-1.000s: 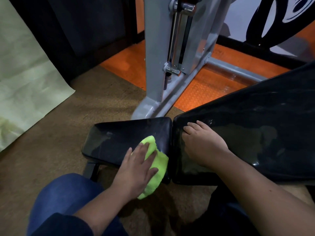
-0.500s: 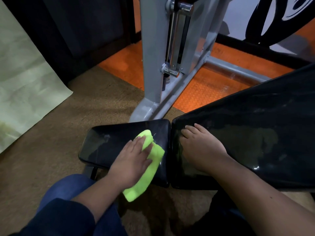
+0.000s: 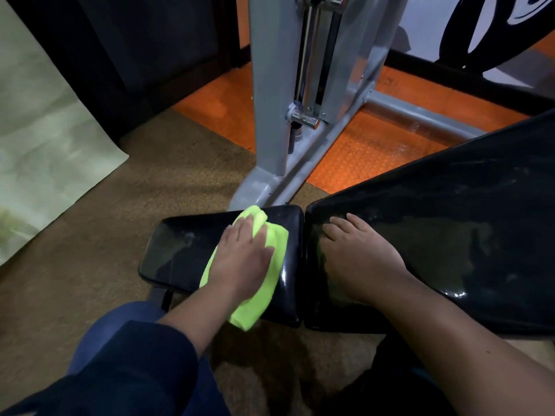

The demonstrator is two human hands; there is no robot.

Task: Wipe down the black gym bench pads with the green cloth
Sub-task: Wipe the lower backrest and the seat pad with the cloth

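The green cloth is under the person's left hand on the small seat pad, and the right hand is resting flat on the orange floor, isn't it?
Not quite. The head view shows the right hand resting flat on the large black back pad, not the floor. The rest holds: the green cloth is under the left hand on the small seat pad.

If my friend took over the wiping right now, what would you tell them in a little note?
Left hand: fingers flat, pressing the green cloth onto the small seat pad, near that pad's far right corner.
Right hand: open, resting flat on the big back pad, close to the gap between the two pads. It holds nothing.
Done: wiping of the small pad is under way; how much of it is clean I cannot tell.
Left: finish the small pad, including its left end, then wipe the big pad, which shows smears and specks.
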